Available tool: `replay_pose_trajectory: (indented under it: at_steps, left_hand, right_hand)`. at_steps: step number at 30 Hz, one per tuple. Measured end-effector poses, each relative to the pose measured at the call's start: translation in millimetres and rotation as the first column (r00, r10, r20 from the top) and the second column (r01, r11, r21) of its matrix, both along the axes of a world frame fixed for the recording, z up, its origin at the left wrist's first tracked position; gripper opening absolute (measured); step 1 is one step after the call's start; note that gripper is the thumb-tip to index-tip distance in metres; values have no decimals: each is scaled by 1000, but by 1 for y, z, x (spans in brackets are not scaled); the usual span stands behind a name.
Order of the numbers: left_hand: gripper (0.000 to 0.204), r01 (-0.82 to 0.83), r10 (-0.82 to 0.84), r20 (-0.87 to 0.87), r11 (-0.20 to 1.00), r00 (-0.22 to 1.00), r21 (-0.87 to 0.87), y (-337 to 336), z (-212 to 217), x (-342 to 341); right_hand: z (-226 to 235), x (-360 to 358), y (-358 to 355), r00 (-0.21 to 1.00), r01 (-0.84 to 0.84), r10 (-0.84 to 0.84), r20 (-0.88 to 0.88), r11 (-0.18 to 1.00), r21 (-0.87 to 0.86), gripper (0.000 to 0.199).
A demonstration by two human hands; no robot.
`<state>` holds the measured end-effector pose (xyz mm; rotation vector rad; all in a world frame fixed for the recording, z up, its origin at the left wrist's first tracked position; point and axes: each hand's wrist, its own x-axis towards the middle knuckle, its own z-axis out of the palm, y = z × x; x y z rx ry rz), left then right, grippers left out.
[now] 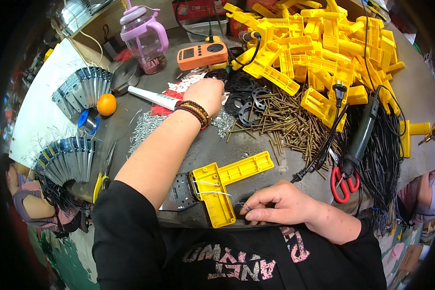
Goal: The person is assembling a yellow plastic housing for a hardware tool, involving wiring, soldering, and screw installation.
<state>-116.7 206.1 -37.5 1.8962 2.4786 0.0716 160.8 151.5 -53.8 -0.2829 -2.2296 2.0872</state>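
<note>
My left hand [207, 94], with beaded bracelets, is curled over the small parts at the middle of the bench, between white pieces [186, 81] and black rings [241, 84]. Its fingertips and anything in them are hidden. My right hand [282, 203] is closed in a pinch near the bench's front edge, on what looks like a thin dark wire [242, 207]. Just left of it lies a yellow T-shaped plastic housing [217, 198]. Two white wires [210, 183] cross the housing, and a grey perforated metal plate [178, 193] sticks out from its left side.
Yellow plastic parts [319, 53] heap at the back right beside brass-coloured screws [295, 121]. A soldering iron or similar dark-handled tool [362, 135], red-handled scissors [344, 186] and black cables [384, 159] lie right. Left are metal plates [65, 162], an orange [106, 104] and a bottle [145, 41].
</note>
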Motion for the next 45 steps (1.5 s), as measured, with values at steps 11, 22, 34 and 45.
replay_pose_trajectory:
  at_steps: [11,22,34,45]
  left_hand:
    - [10,197,-179,-90,943,980,268,-24,3,-24]
    - [14,-271,-176,984,946,33,178,-187,19,58]
    - [16,-306,-228,815,950,-533,66,-235,12,93]
    - [14,-297,-302,945,920,-122,255,-244,7,112]
  right_hand:
    - [5,1,-3,995,22,-7,100,988,-150,21]
    - [38,2,-14,980,178,-151,-130,956,235,22]
    - [48,-18,-41,907,334,-177,-381,854,398,11]
    - [45,-16,-47,883,390,-136,-449,747,539,7]
